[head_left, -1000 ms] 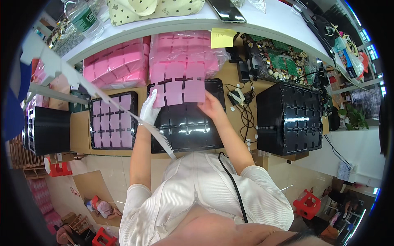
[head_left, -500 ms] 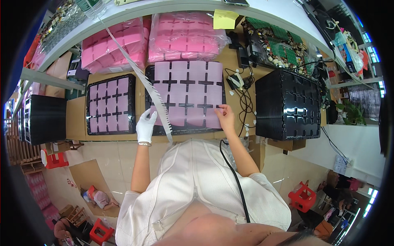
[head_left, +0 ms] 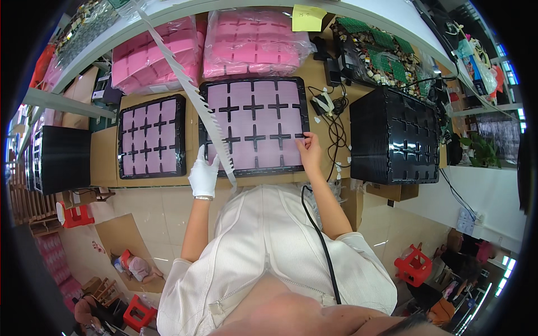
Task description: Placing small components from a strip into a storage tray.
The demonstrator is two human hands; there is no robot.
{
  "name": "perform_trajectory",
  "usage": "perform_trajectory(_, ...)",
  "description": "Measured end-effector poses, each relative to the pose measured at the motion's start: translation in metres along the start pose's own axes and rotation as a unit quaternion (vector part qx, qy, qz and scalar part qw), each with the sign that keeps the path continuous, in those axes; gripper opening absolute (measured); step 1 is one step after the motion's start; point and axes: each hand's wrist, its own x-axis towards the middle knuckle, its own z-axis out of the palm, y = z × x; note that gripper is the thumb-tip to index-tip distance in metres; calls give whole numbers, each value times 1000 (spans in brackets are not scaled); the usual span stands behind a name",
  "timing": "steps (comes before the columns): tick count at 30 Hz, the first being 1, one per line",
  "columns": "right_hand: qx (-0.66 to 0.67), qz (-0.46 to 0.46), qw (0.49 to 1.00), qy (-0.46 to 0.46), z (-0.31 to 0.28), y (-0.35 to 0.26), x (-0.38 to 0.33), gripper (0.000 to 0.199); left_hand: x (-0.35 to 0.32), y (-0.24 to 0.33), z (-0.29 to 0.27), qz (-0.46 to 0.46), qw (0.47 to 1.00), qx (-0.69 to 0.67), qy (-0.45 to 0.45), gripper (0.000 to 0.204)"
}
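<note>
where trays (head_left: 305, 112) lie, brown cardboard (head_left: 105, 159), tiled floor (head_left: 145, 204)

**Station Layout**

The main tray (head_left: 269, 170) extends ahead of and between the left hand (head_left: 203, 176) and right hand (head_left: 310, 154); a sheet (head_left: 265, 124) lies in it. A second tray (head_left: 181, 140) sits left of the left hand. Right of the right hand: cables (head_left: 335, 131), then a tray stack (head_left: 400, 140). Ahead of both hands, behind the trays: two packs (head_left: 249, 42). Ahead-right, behind the stack: boards (head_left: 384, 39).
</note>
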Motion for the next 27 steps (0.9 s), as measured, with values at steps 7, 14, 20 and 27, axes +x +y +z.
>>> perform_trajectory(7,-78,-77,992,-56,-5,14,7,39,0,5,-17,25,998,53,-37,68)
perform_trajectory(14,-245,-232,916,219,-19,-28,55,27,46,12,-35,62,959,155,228,53)
perform_trajectory(20,-251,-399,878,-76,33,-38,111,40,126,33,16,379,895,102,210,40)
perform_trajectory(27,-379,-316,869,37,32,-17,108,43,126,33,35,270,913,271,140,54)
